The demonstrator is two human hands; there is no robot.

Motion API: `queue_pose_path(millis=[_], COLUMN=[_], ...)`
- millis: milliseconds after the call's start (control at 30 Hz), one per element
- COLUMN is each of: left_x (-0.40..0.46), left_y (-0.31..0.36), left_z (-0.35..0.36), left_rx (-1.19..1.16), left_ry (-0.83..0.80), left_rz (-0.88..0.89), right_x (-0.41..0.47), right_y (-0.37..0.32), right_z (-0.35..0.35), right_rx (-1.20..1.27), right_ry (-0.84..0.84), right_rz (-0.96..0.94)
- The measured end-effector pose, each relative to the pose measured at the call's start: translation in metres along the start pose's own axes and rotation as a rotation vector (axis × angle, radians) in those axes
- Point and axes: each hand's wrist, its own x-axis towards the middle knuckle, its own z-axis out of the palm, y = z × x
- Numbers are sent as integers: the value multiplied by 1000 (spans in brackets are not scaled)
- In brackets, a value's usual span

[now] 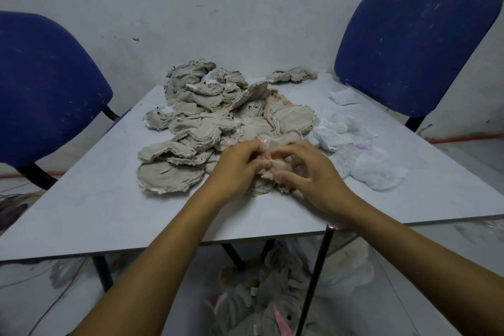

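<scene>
Evidently mid-batch: one beige fabric piece in hand, many more waiting.

Head view: the left hand and right hand both pinch the piece with curled fingers, low over the table at the near edge of the beige pile. That pile looks largely unworked. The heap under the table may be finished pieces, so most of the work seems left. White cloth bits lie to the right.
</scene>
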Motion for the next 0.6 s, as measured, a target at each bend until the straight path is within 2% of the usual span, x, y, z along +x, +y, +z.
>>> queue_pose_path(millis=[167,267,333,500,600], left_x=[0,-1,-2,-8,-11], left_y=[11,14,16,18,22], left_z=[3,3,4,8,6], left_rx=[-163,-271,-399,-550,-438], left_ry=[79,93,27,-80,31], left_rz=[69,90,56,-17,88], right_x=[-1,0,2,-1,-1], right_y=[-7,-11,-15,-18,-18], right_z=[-6,-11,-10,-3,-6], right_rx=[196,287,336,417,514], right_ry=[-93,35,144,214,115], right_rz=[85,77,70,145,214])
